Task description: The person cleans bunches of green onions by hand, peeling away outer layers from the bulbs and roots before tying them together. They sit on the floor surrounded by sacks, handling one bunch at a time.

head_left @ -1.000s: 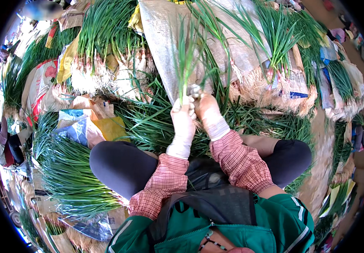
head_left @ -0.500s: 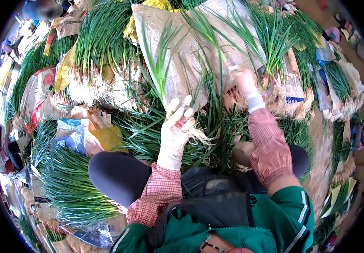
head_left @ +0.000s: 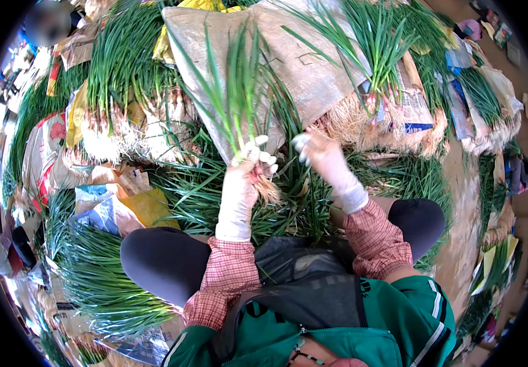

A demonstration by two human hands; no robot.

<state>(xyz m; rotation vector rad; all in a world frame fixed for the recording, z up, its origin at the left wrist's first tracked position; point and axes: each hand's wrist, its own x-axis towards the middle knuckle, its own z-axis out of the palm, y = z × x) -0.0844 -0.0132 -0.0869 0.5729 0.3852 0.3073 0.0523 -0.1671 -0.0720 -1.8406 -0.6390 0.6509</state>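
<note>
My left hand, in a pale glove with white fingertips, is closed round a small bunch of green onions. Their leaves point away from me and look smeared by motion; the pale roots hang out below the fingers. To its right, my right hand, gloved alike, is held with fingers extended toward the bunch and slightly blurred; no onion shows in it. Beyond both hands lies a greyish woven sack. On the sack's right edge rests a small pile of green onions, roots toward me.
Thick rows of green onions stand at the far left, roots facing me. More onions lie beside my left knee. Loose green leaves cover the ground before my crossed legs. Yellow and blue plastic wrapping lies left of them.
My right hand, which held an onion over the sack, has come back toward me and left without it. The bunch in my left hand looks fuller. The view has shifted slightly.
</note>
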